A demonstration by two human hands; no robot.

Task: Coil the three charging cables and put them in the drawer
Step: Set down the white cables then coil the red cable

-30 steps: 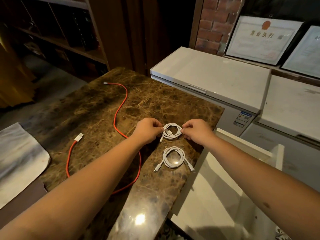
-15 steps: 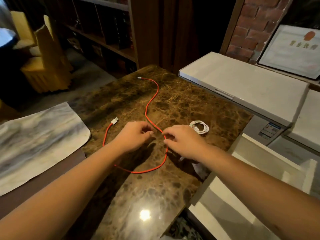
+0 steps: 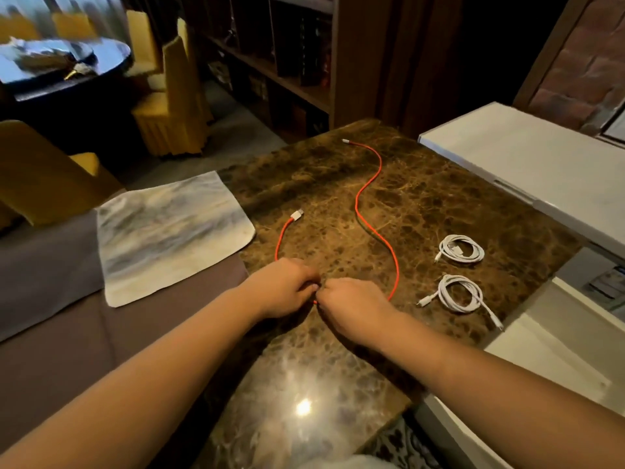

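Observation:
A long red cable (image 3: 363,194) lies uncoiled in a loose curve across the brown marble counter (image 3: 422,204). Its white plug rests to the left and its other end lies at the far edge. My left hand (image 3: 287,286) and my right hand (image 3: 351,302) meet at the near bend of the red cable, fingers pinched on it. Two coiled white cables sit apart to the right: the farther white coil (image 3: 460,248) and the nearer white coil (image 3: 460,294). The open white drawer (image 3: 554,346) is at the lower right, beside the counter.
A grey-white cloth (image 3: 169,231) lies on the brown surface left of the counter. A white chest freezer (image 3: 527,164) stands behind on the right. Yellow chairs, a dark round table and wooden shelves fill the background.
My hands left the white coil on the counter beside the other one, went left to the red cable and now pinch it together at its near bend. The view turned left.

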